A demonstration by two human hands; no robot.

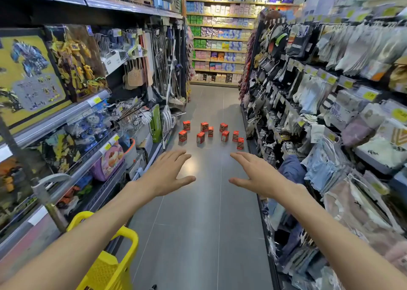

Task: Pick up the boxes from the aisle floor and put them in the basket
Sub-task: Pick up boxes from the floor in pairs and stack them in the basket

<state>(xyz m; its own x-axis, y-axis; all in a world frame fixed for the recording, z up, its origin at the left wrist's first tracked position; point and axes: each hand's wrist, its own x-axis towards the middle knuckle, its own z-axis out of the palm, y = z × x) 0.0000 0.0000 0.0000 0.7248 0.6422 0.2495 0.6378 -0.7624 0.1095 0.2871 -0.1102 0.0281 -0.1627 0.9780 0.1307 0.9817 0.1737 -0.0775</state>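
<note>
1. You are at the approach step: the yellow basket (110, 265) sits low at your left, with no box visible in it.
2. Both grips are spread open and hold nothing: left hand (167, 175), right hand (257, 177).
3. Ten red boxes (211, 132) stand on the aisle floor (207, 223), well ahead; walk closer and crouch.
4. Their print is too small to read.

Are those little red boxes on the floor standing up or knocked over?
Standing up: the red boxes all rest on their bases on the grey floor, tall sides vertical.

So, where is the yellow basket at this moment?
In the head view the yellow basket stands at the lower left, beside the left shelves and under the left forearm, nearer than the red boxes.
</note>
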